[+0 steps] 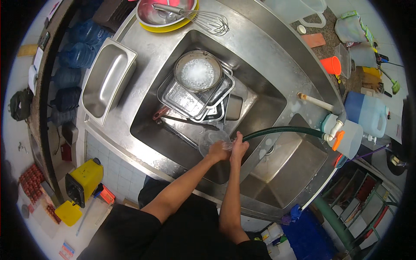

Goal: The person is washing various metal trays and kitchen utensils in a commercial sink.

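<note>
Over the near part of the left sink basin (145,125), my left hand (218,151) is closed on a clear plastic container (209,141). My right hand (238,148) grips the end of a dark green hose (286,129) right beside it. Water seems to run at the container, but the exact spot is hidden by my fingers. Beyond my hands, a round pot (198,71) with white suds stands on stacked metal trays (184,96). A long-handled utensil with a reddish handle (160,113) lies next to the trays.
A deep steel pan (106,82) sits on the left counter. At the back, a whisk (208,21) rests across a metal bowl on a yellow one. The hose runs from a valve (333,134) over the right basin (281,173). An orange cup (330,65) and blue-liquid jug (366,112) stand right.
</note>
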Demonstrator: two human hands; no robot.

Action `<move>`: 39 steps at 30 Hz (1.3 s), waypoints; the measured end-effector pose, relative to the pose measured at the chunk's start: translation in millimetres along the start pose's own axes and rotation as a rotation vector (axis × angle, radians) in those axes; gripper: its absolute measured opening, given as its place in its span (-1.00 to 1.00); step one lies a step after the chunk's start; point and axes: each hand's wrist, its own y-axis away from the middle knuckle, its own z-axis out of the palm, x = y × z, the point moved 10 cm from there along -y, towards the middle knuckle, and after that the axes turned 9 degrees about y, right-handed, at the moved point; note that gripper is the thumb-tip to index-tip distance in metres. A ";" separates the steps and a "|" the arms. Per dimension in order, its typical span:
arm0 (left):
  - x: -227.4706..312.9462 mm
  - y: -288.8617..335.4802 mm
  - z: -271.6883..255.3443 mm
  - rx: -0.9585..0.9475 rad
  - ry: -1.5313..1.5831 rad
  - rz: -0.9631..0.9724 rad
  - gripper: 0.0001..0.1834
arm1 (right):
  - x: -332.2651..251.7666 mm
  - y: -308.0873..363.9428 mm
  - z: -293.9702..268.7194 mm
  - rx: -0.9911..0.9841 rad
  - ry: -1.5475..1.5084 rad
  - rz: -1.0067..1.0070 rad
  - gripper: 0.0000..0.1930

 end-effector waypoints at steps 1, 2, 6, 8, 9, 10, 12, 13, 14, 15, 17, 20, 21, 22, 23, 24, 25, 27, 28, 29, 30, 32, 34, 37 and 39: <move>-10.3 -7.2 3.9 -0.003 -0.002 0.002 -0.55 | -7.6 1.3 -5.1 0.090 0.103 -0.091 -0.78; -44.9 -16.7 -3.1 0.082 0.433 -0.099 -0.59 | -15.6 8.8 14.1 0.060 0.093 -0.101 -0.78; -55.9 -33.5 21.4 -0.025 1.801 -0.060 -0.71 | -39.2 25.4 31.1 0.095 -0.055 -0.308 -0.67; -48.1 -26.2 29.8 -0.079 1.723 -0.030 -0.67 | -49.9 31.7 33.1 0.108 0.051 -0.420 -0.60; -38.5 -22.8 30.0 -0.130 1.647 -0.002 -0.62 | -49.6 31.8 30.3 0.119 0.042 -0.426 -0.60; -30.8 -19.5 28.9 -0.139 1.636 0.009 -0.62 | -42.4 32.3 23.2 0.145 0.039 -0.359 -0.60; -11.7 -13.8 14.4 -0.118 1.716 0.012 -0.57 | -44.8 34.2 19.5 0.186 0.014 -0.303 -0.61; -1.3 -13.1 4.2 -0.129 1.700 0.026 -0.57 | -49.9 37.1 21.7 0.200 0.064 -0.292 -0.60; 1.4 -9.3 1.8 -0.154 1.785 -0.093 -0.56 | -53.5 41.6 25.2 0.208 0.114 -0.278 -0.58; 9.8 -3.6 5.4 -0.192 1.865 -0.219 -0.55 | -48.5 39.5 21.1 0.225 0.101 -0.284 -0.58; 52.6 21.3 -3.8 -0.422 1.809 0.004 -0.54 | -44.2 31.9 15.8 0.260 0.154 -0.366 -0.55; 55.9 20.1 16.0 -0.431 1.613 -0.012 -0.54 | -9.9 8.6 -0.7 0.291 -0.142 -0.154 -0.48; 23.2 10.5 20.0 -0.222 1.474 -0.247 -0.55 | -18.6 16.7 5.1 0.284 -0.153 -0.161 -0.48; 18.4 4.6 19.0 -0.214 1.468 -0.235 -0.55 | -31.2 30.7 8.3 0.326 0.015 -0.207 -0.48; 16.7 2.7 18.4 -0.241 1.462 -0.192 -0.55 | -48.0 47.6 10.7 0.365 0.187 -0.245 -0.48; 21.3 1.6 18.7 -0.280 1.449 -0.146 -0.56 | -53.3 50.8 16.8 0.265 0.137 -0.173 -0.46; 25.6 0.9 18.9 -0.318 1.436 -0.100 -0.57 | -51.1 45.3 16.9 0.269 0.127 -0.176 -0.46; 41.0 4.4 18.2 -0.395 1.407 -0.005 -0.58 | -46.6 35.5 2.5 0.363 0.153 -0.205 -0.51; 30.4 8.8 21.3 -0.314 1.417 -0.107 -0.63 | -41.4 34.6 -2.7 0.362 0.145 -0.209 -0.51; 24.6 3.2 11.0 -0.290 1.418 -0.092 -0.63 | -42.6 39.1 0.8 0.305 -0.049 -0.238 -0.54; 19.5 -8.1 -30.9 0.040 0.788 0.148 -0.60 | -42.2 40.3 3.0 0.243 -0.239 -0.264 -0.58; 56.5 6.2 -77.1 0.452 -0.082 0.576 -0.40 | -34.5 37.1 2.9 0.148 -0.215 -0.221 -0.61; 49.0 -12.5 -64.6 0.204 -0.299 0.370 -0.37 | -14.3 36.8 1.8 0.033 -0.179 -0.168 -0.63; 4.4 -53.2 -34.5 0.050 -0.741 0.217 -0.35 | 6.2 33.3 21.2 -0.095 -0.147 0.073 -0.63; 6.5 -63.0 -33.5 0.177 -0.782 0.159 -0.43 | 16.3 11.5 -3.5 -0.088 -0.003 0.011 -0.59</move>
